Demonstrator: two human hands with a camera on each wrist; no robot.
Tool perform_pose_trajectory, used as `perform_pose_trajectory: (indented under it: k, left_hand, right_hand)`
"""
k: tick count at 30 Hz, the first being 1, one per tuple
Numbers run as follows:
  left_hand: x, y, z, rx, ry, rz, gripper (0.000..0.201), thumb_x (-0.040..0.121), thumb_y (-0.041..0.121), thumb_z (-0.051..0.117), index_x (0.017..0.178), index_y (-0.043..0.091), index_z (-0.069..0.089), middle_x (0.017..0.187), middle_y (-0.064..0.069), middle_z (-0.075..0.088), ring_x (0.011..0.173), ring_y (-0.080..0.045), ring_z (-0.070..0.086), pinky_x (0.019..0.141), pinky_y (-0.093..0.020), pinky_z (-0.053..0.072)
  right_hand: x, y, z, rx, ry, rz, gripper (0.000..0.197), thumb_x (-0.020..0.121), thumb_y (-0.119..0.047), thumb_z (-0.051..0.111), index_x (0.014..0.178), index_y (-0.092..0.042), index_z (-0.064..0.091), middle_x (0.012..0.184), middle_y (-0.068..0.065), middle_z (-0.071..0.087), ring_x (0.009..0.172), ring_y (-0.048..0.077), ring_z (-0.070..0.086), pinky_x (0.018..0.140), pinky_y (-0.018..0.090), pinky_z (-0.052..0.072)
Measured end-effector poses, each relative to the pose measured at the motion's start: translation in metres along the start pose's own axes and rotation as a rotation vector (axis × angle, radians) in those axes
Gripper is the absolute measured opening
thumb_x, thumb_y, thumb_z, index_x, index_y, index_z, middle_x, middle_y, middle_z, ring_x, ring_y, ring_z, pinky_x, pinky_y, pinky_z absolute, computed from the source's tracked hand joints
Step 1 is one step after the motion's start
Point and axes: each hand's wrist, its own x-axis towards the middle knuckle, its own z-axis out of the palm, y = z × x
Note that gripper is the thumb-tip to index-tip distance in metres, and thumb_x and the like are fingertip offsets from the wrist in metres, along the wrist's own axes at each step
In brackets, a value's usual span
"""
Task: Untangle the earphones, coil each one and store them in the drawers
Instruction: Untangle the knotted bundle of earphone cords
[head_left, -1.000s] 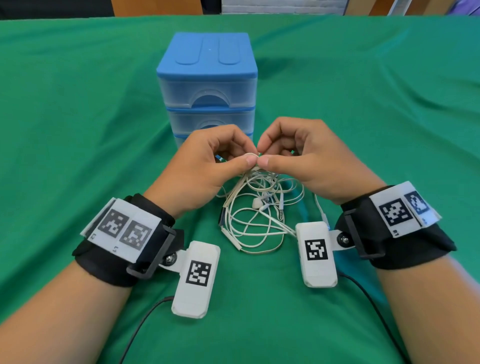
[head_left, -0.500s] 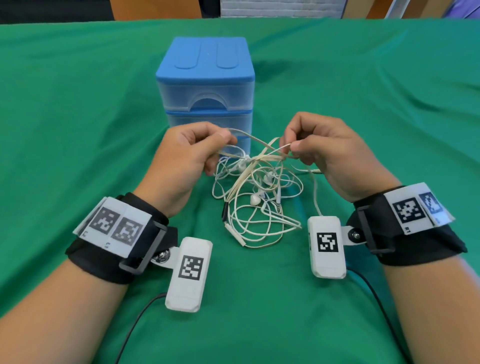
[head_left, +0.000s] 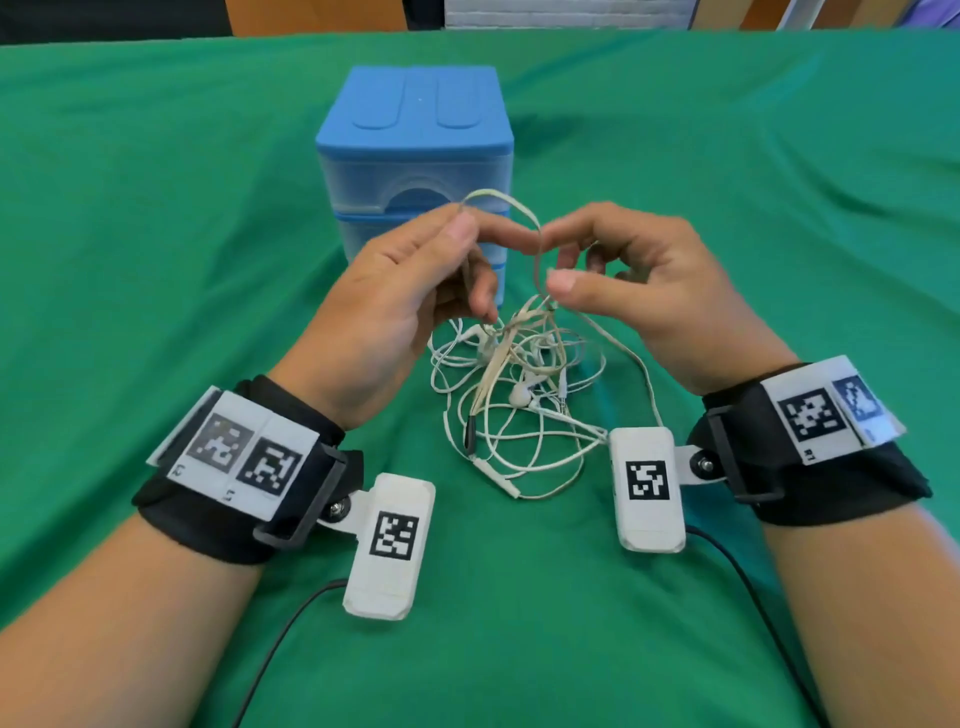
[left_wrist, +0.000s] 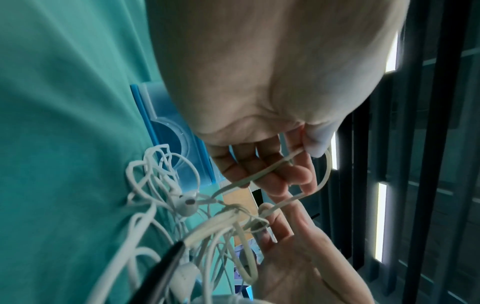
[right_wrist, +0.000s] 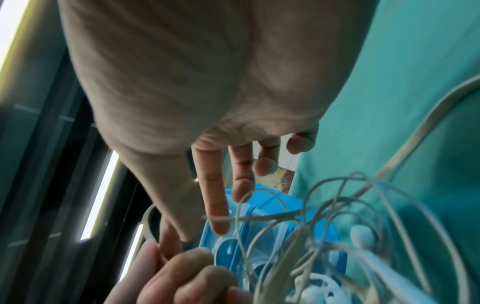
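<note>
A tangle of white and cream earphones (head_left: 519, 410) lies on the green cloth between my wrists, one white earbud (left_wrist: 187, 203) showing in it. My left hand (head_left: 467, 221) pinches a cream cable loop (head_left: 498, 200) between thumb and forefinger and holds it up in front of the blue drawer unit (head_left: 415, 135). The loop arcs right and drops to a knot (head_left: 548, 306). My right hand (head_left: 550, 260) hovers at that strand, thumb and forefinger apart with the cable running between them, its fingers (right_wrist: 218, 205) loosely extended. All drawers look closed.
The drawer unit (right_wrist: 262, 214) stands just behind my hands. White tagged camera modules (head_left: 647, 483) hang off both wrist straps beside the tangle, with black leads trailing toward me. Green cloth (head_left: 156, 260) covers the whole table; wooden furniture shows past the far edge.
Both hands have risen and drawn closer together. The left hand has lifted a cable loop higher before the drawers, and the right hand has loosened its earlier pinch on the cable.
</note>
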Motion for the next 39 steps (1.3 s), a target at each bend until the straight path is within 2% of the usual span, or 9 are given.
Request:
perform_pose_trajectory:
  k: [4, 9, 13, 19, 23, 26, 29, 35, 39]
  left_hand:
    - [0.000, -0.001, 0.002, 0.043, -0.009, -0.005, 0.035, 0.108, 0.020, 0.035, 0.111, 0.005, 0.067, 0.068, -0.006, 0.047, 0.068, -0.017, 0.044, 0.070, -0.030, 0.041]
    - [0.000, -0.005, -0.004, 0.159, 0.079, -0.043, 0.027, 0.103, 0.018, 0.048, 0.100, 0.007, 0.072, 0.059, 0.007, 0.033, 0.056, -0.011, 0.024, 0.054, -0.023, 0.022]
    - [0.000, -0.005, -0.005, 0.207, 0.089, -0.073, 0.017, 0.095, 0.017, 0.058, 0.090, 0.007, 0.071, 0.051, 0.016, 0.039, 0.050, -0.006, 0.025, 0.049, -0.017, 0.024]
    - [0.000, -0.007, -0.008, 0.230, 0.118, -0.082, 0.017, 0.096, 0.014, 0.059, 0.087, 0.006, 0.071, 0.053, 0.012, 0.044, 0.054, -0.010, 0.027, 0.051, -0.020, 0.025]
    - [0.001, -0.008, -0.006, 0.277, 0.105, -0.055, 0.018, 0.093, 0.021, 0.063, 0.084, 0.011, 0.075, 0.063, -0.016, 0.049, 0.058, -0.013, 0.033, 0.053, -0.026, 0.025]
    - [0.002, -0.010, -0.006, 0.279, 0.121, -0.053, 0.019, 0.093, 0.019, 0.062, 0.085, 0.007, 0.075, 0.061, 0.001, 0.051, 0.058, -0.010, 0.036, 0.054, -0.020, 0.030]
    - [0.001, -0.011, -0.008, 0.284, 0.127, -0.067, 0.018, 0.093, 0.020, 0.063, 0.083, 0.011, 0.075, 0.066, -0.010, 0.052, 0.060, -0.015, 0.036, 0.054, -0.024, 0.029]
    - [0.001, -0.013, -0.012, 0.301, 0.165, -0.101, 0.015, 0.095, 0.014, 0.063, 0.084, 0.013, 0.074, 0.062, 0.004, 0.054, 0.057, -0.011, 0.041, 0.054, -0.021, 0.035]
    - [0.001, -0.017, -0.015, 0.295, 0.174, -0.129, 0.008, 0.093, 0.009, 0.068, 0.091, 0.015, 0.073, 0.073, -0.001, 0.057, 0.060, -0.009, 0.043, 0.056, -0.020, 0.036]
  right_hand:
    - [0.001, -0.002, 0.009, -0.091, -0.024, -0.027, 0.014, 0.087, -0.019, 0.071, 0.083, -0.005, 0.073, 0.073, 0.015, 0.058, 0.066, 0.018, 0.042, 0.065, 0.026, 0.035]
    - [0.005, 0.000, -0.003, -0.013, 0.365, -0.038, 0.012, 0.084, -0.013, 0.068, 0.080, -0.002, 0.069, 0.078, 0.028, 0.062, 0.070, 0.039, 0.051, 0.068, 0.045, 0.042]
    - [0.005, -0.001, -0.007, 0.030, 0.485, -0.046, 0.014, 0.090, -0.016, 0.065, 0.087, -0.003, 0.067, 0.079, 0.024, 0.063, 0.068, 0.023, 0.046, 0.066, 0.033, 0.039]
    - [0.005, -0.009, -0.003, 0.136, 0.525, -0.053, 0.013, 0.098, -0.011, 0.057, 0.088, -0.005, 0.061, 0.062, 0.004, 0.060, 0.052, 0.017, 0.054, 0.048, 0.028, 0.043]
    - [0.004, -0.013, -0.002, 0.295, 0.585, -0.039, 0.018, 0.102, -0.015, 0.053, 0.085, -0.013, 0.055, 0.055, 0.002, 0.063, 0.042, 0.020, 0.053, 0.042, 0.028, 0.041]
    - [0.003, -0.015, -0.002, 0.388, 0.539, 0.009, 0.017, 0.104, -0.018, 0.050, 0.087, -0.016, 0.050, 0.069, 0.009, 0.072, 0.051, 0.021, 0.066, 0.047, 0.027, 0.043]
    - [0.003, -0.019, -0.001, 0.364, 0.549, -0.046, 0.013, 0.103, -0.016, 0.052, 0.091, -0.019, 0.048, 0.093, 0.011, 0.077, 0.081, 0.025, 0.076, 0.061, 0.029, 0.053]
    - [0.004, -0.022, -0.002, 0.319, 0.563, -0.220, 0.014, 0.097, -0.001, 0.059, 0.095, -0.011, 0.049, 0.117, 0.029, 0.066, 0.119, 0.035, 0.064, 0.097, 0.040, 0.053]
    - [0.003, -0.018, -0.004, 0.321, 0.488, -0.176, 0.015, 0.095, 0.001, 0.060, 0.093, -0.011, 0.050, 0.113, 0.024, 0.064, 0.127, 0.034, 0.059, 0.102, 0.043, 0.050]
